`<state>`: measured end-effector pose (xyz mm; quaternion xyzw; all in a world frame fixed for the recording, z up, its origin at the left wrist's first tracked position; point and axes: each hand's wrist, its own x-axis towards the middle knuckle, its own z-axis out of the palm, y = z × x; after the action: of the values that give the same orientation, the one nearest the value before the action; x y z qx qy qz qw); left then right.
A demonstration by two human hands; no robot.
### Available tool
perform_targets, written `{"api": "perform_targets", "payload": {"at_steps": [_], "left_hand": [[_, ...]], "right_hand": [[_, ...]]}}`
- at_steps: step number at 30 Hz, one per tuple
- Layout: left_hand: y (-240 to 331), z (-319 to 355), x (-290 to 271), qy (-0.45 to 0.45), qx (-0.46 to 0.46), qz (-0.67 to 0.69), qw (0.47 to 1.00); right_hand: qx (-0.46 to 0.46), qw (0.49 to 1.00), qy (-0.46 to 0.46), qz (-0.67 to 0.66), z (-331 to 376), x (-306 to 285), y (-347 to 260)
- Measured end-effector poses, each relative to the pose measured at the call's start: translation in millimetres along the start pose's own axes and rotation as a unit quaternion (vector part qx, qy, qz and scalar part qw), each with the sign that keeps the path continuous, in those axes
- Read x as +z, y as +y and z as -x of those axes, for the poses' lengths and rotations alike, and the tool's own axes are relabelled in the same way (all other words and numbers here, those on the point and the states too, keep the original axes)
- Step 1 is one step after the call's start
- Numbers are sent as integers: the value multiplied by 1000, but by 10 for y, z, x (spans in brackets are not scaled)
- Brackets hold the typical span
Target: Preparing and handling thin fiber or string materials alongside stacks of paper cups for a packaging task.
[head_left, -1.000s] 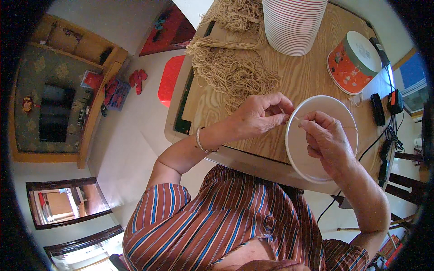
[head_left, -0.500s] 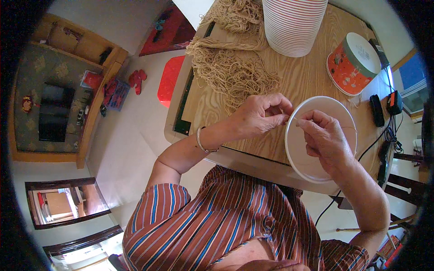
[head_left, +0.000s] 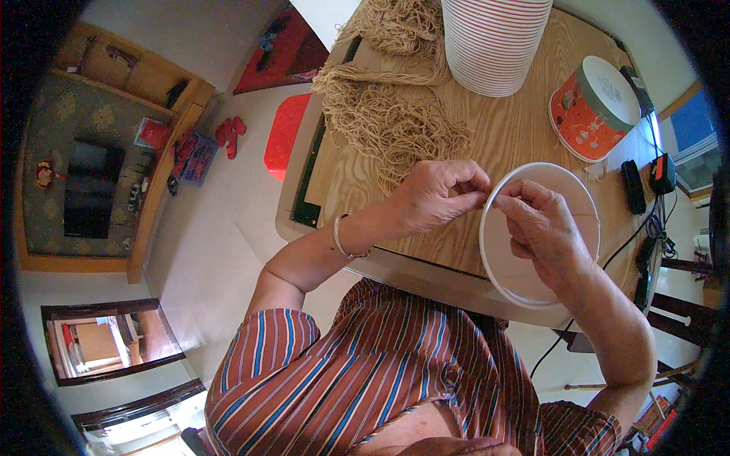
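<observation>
From the head camera I see my left hand [head_left: 441, 199] and right hand [head_left: 541, 228] meet at mid-right of the frame. Both pinch the rim of a white paper bowl [head_left: 572, 199], fingers closed tight. A pile of tan string [head_left: 391, 121] lies above, on the wooden table [head_left: 509, 129].

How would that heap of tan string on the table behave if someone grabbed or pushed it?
The string heap is probably floppy: its strands lie in loose curls on the wooden table. It looks light, and likely tangles, since the strands cross each other. Pushed, it would probably bunch up rather than slide or roll.
</observation>
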<state>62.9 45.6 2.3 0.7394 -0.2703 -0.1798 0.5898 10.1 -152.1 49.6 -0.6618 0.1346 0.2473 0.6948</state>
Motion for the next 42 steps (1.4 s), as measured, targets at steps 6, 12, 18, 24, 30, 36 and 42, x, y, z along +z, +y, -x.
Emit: {"api": "perform_targets", "payload": {"at_steps": [6,12,18,24,30,36,42], "left_hand": [[90,21,14,9,39,-57,998],[-54,31,-42,74,10,120,990],[46,38,-157,110,181,73,975],[274,-109,-82,34,306,-129,942],[279,-352,-157,-38,252,-160,954],[346,-563,-216,-144,252,-113,950],[440,-670,-232,-232,183,-128,947]], "right_hand": [[3,1000,-2,16,3,1,-13],[-3,998,10,60,45,31,-54],[-60,995,-15,78,15,34,19],[-86,993,-30,69,-22,130,66],[-169,956,42,238,76,211,87],[-425,738,127,508,128,233,154],[-441,596,152,653,180,300,128]]}}
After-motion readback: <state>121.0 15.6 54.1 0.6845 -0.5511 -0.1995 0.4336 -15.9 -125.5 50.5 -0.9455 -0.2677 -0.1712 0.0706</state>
